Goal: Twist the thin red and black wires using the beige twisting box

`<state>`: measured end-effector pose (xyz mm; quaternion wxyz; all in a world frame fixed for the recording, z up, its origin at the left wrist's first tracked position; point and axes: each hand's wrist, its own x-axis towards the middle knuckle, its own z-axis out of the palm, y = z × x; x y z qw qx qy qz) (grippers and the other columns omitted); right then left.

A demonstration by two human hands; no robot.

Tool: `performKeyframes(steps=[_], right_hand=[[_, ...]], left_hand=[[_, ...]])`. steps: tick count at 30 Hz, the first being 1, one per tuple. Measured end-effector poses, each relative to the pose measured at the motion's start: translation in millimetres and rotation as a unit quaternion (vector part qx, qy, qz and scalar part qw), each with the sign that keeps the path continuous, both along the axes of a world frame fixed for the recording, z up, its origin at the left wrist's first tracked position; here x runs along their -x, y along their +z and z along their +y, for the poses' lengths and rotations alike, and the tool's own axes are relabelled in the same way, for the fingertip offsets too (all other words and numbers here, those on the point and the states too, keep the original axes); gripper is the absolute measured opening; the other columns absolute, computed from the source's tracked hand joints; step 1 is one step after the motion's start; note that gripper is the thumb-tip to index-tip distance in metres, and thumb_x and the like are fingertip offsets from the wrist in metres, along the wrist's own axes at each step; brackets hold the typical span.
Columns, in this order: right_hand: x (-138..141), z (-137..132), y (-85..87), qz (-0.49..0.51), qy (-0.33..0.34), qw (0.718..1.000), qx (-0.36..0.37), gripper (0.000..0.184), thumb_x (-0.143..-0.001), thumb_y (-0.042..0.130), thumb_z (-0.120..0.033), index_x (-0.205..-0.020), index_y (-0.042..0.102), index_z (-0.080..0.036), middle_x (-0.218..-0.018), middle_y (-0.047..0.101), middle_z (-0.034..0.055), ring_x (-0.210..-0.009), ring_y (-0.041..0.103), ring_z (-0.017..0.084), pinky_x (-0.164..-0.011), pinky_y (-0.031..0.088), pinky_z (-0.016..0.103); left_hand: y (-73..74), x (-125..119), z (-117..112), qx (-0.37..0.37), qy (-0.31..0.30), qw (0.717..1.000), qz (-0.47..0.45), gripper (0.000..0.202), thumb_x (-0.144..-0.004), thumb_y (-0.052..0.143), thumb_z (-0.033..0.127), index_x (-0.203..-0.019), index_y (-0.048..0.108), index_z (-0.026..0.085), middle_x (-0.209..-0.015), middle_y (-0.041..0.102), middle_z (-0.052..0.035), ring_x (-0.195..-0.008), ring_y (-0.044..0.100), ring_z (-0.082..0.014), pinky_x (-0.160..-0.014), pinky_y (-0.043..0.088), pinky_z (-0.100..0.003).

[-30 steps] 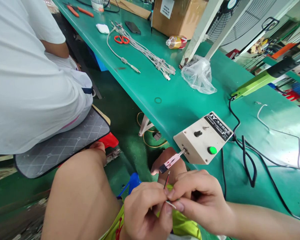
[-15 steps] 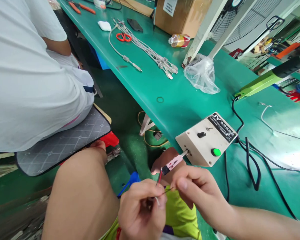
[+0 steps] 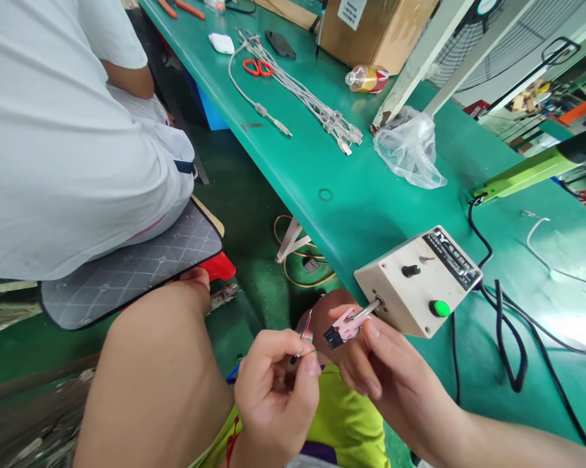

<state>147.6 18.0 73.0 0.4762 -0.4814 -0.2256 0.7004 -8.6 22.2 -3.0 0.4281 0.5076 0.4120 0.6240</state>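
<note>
My left hand (image 3: 279,383) is closed in a pinch on a cable end. Thin wires (image 3: 306,325), one red and others pale or dark, stick up from between its thumb and forefinger. My right hand (image 3: 378,361) has its thumb and forefinger around the pink clip with a black tip (image 3: 346,327). That clip sits on the metal shaft (image 3: 371,308) that comes out of the beige control box (image 3: 414,279). A black knob, a small switch and a green button are on the box. The wires and the clip's black tip are apart.
On the green table (image 3: 297,162) lie a bundle of grey USB cables (image 3: 317,107), red-handled scissors (image 3: 257,67), a phone (image 3: 279,44), a bottle (image 3: 367,78) and a plastic bag (image 3: 410,149). Black cords (image 3: 521,338) run right of the box. A person in white (image 3: 78,143) sits at left.
My right hand has let go of the thin wires and moved up to the pink clip. The wires have come away from the clip's tip, which has turned. The view has shifted slightly.
</note>
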Motion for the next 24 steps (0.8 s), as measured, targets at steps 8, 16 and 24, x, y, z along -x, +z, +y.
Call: performKeyframes(steps=[8, 16, 24], right_hand=[[-0.2, -3.6, 0.6, 0.125, -0.008, 0.992, -0.005, 0.035, -0.12, 0.061, -0.04, -0.099, 0.08, -0.02, -0.049, 0.027, -0.0103, -0.048, 0.013, 0.011, -0.054, 0.024, 0.027], [-1.8, -1.5, 2.9, 0.135, -0.016, 0.991, 0.006, 0.036, -0.119, 0.064, -0.038, -0.094, 0.081, -0.02, -0.049, 0.028, -0.0098, -0.049, 0.015, 0.011, -0.056, 0.025, 0.027], [-5.6, -2.0, -3.2, -0.011, 0.046, 0.999, 0.018, 0.059, -0.114, 0.063, -0.062, -0.072, 0.067, -0.021, -0.053, 0.036, -0.0062, -0.053, 0.027, 0.014, -0.056, 0.026, 0.032]], left_hand=[[-5.4, -0.2, -2.5, 0.011, -0.006, 0.999, 0.034, 0.016, -0.104, 0.068, 0.009, -0.107, 0.069, 0.025, -0.082, 0.07, 0.0031, -0.056, 0.065, -0.0107, -0.052, 0.055, -0.018], [-4.5, -1.5, -1.0, 0.006, -0.009, 0.999, 0.052, 0.018, -0.103, 0.068, 0.008, -0.107, 0.068, 0.026, -0.08, 0.07, 0.0037, -0.055, 0.066, -0.0107, -0.052, 0.055, -0.017], [-4.4, -1.9, -1.0, 0.004, -0.007, 0.998, 0.056, 0.02, -0.101, 0.068, 0.008, -0.105, 0.07, 0.027, -0.082, 0.072, 0.0045, -0.056, 0.065, -0.0108, -0.053, 0.056, -0.017]])
